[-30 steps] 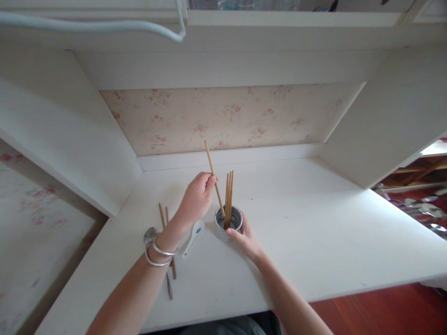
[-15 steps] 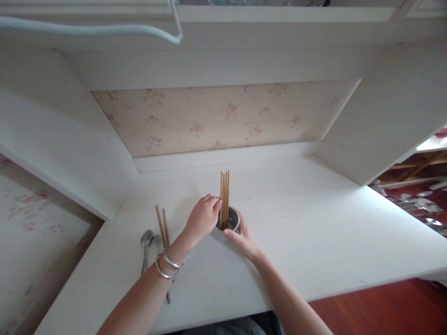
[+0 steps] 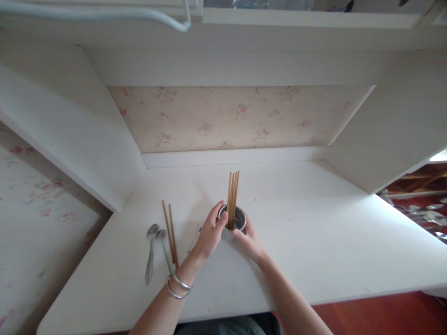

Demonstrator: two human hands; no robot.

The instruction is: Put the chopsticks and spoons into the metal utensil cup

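Note:
Between my two hands a round metal cup (image 3: 240, 218) stands on the white counter. Several wooden chopsticks (image 3: 233, 197) rise from it, leaning slightly right. My left hand (image 3: 212, 229) is closed around the cup's left side, its thumb near the rim beside the chopsticks. On the right side my right hand (image 3: 250, 239) grips the cup, thumb at the front rim. Left of my left forearm lie two more chopsticks (image 3: 170, 230), a spoon (image 3: 150, 251) and a second spoon (image 3: 164, 246), whose lower end reaches my bracelets.
The white counter (image 3: 307, 242) sits in an alcove with side panels and floral wallpaper (image 3: 216, 121) at the back. A shelf (image 3: 244, 35) overhangs it, with a pale cable (image 3: 104, 15) at upper left. Red flooring (image 3: 366, 309) shows at lower right.
My left hand has moved from the chopsticks down onto the cup's left side. My right hand stays on the cup. The view has shifted, uncovering more of the spoons.

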